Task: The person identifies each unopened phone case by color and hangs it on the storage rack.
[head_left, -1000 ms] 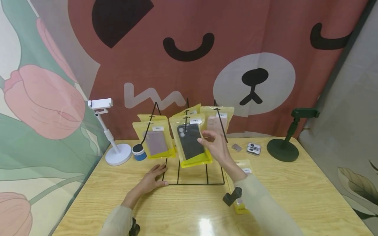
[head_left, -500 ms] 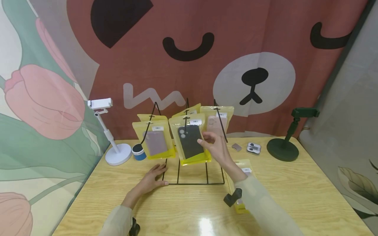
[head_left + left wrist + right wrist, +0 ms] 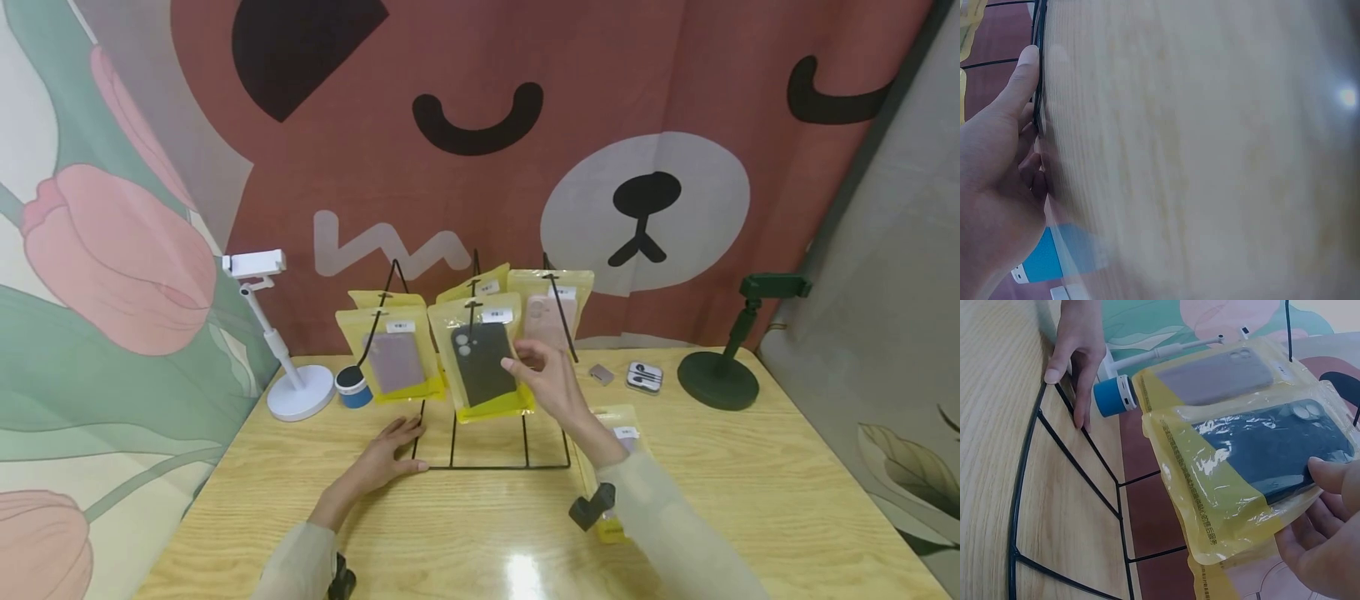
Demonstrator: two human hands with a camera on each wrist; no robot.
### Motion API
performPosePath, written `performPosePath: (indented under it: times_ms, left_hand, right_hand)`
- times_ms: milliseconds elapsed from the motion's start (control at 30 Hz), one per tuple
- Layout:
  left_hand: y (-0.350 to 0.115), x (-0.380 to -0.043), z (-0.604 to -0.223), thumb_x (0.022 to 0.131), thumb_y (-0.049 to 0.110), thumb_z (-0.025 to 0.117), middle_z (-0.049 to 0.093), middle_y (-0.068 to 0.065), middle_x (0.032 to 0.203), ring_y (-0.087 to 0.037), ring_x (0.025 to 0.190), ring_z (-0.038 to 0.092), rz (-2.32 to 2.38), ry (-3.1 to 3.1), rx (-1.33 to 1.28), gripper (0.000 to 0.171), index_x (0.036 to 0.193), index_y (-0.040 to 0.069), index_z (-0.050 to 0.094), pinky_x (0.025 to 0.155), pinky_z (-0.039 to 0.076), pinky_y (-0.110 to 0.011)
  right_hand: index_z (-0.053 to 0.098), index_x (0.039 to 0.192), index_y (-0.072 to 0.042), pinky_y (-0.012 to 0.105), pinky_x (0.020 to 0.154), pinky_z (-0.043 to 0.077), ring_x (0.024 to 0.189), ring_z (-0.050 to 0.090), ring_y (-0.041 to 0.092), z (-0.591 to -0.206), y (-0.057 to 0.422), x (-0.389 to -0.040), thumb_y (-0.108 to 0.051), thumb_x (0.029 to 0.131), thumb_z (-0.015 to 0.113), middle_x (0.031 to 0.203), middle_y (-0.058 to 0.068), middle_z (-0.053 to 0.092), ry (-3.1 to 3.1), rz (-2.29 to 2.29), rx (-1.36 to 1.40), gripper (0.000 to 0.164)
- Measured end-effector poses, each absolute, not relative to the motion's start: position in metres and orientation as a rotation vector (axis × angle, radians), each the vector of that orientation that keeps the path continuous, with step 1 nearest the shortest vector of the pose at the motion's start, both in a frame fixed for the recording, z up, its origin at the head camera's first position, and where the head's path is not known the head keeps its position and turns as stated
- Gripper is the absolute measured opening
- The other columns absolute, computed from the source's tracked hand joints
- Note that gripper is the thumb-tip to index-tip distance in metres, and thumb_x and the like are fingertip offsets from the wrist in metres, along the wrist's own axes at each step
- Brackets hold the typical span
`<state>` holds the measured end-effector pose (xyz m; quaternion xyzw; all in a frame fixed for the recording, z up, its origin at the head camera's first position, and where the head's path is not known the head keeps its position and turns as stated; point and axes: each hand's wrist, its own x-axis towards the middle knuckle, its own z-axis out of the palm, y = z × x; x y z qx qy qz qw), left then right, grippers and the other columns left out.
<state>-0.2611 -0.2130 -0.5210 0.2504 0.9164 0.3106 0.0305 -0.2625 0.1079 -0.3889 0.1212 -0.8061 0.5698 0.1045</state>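
Observation:
My right hand [image 3: 551, 379] pinches the right edge of a yellow-edged clear bag with a dark phone case [image 3: 483, 362], thumb in front and fingers behind. The bag hangs at a front hook of a black wire display rack [image 3: 498, 468], which shows through its top. My left hand [image 3: 386, 454] rests at the rack's front left base corner, thumb at the front bar and fingers along the side bar. Beside the dark case hangs a bag with a mauve phone case [image 3: 397, 364]. A bag with a pink phone case [image 3: 547, 321] hangs behind, to the right.
Another yellow bag [image 3: 618, 417] lies on the table, partly under my right forearm. A blue jar-shaped item [image 3: 354, 387] and a white stand [image 3: 300, 392] are at left. Boxed earphones [image 3: 645, 377], a small grey item [image 3: 601, 374] and a dark green stand [image 3: 718, 382] are at right.
The bag with the dark case has shifted slightly, its top edge now a little lower. My right hand has moved slightly with it. My left hand keeps its place.

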Motion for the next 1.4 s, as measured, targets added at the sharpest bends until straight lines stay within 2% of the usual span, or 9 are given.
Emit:
performPosePath:
  times_ms: [700,967,1167,1300,1400]
  left_hand:
    - [-0.213,-0.26,-0.521,0.084,0.036,0.074,0.037,-0.019,0.15,-0.045,0.14,0.023,0.965,2.84,0.786,0.071,0.139,-0.001,0.049,0.107,0.026,-0.062]
    - [-0.214,-0.258,-0.524,0.084,0.035,0.073,0.037,-0.019,0.15,-0.046,0.139,0.023,0.965,2.852,0.806,0.07,0.139,-0.001,0.049,0.105,0.028,-0.064]
    - [-0.213,-0.257,-0.525,0.085,0.037,0.072,0.034,-0.018,0.152,-0.044,0.142,0.019,0.972,2.807,0.785,0.071,0.141,0.0,0.046,0.107,0.025,-0.063]
    - [-0.213,-0.258,-0.523,0.085,0.035,0.072,0.034,-0.016,0.152,-0.044,0.142,0.019,0.981,2.817,0.767,0.07,0.141,0.001,0.047,0.108,0.024,-0.063]
    - [-0.213,-0.259,-0.522,0.085,0.035,0.073,0.035,-0.017,0.152,-0.044,0.142,0.019,0.979,2.823,0.772,0.07,0.14,0.0,0.048,0.108,0.024,-0.063]
  right_hand:
    - [0.063,0.123,0.0,0.042,0.093,0.05,0.107,0.063,0.028,-0.4,0.106,-0.255,-0.027,0.088,0.071,0.116,0.014,0.066,-2.348,1.686,0.386,0.044]
    - [0.066,0.117,-0.003,0.042,0.089,0.052,0.1,0.066,0.026,-0.404,0.109,-0.253,-0.03,0.088,0.072,0.108,0.012,0.069,-2.369,1.666,0.391,0.04]
    - [0.068,0.113,-0.004,0.035,0.087,0.053,0.096,0.065,0.022,-0.426,0.135,-0.233,-0.021,0.09,0.069,0.104,0.008,0.07,-2.359,1.663,0.357,0.029]
    - [0.068,0.112,-0.006,0.026,0.083,0.054,0.098,0.065,0.02,-0.439,0.16,-0.213,-0.022,0.091,0.068,0.105,0.006,0.069,-2.409,1.614,0.236,0.026]
    - [0.067,0.112,-0.005,0.028,0.081,0.055,0.099,0.065,0.022,-0.448,0.18,-0.198,-0.02,0.092,0.067,0.106,0.007,0.069,-2.462,1.496,0.174,0.025]
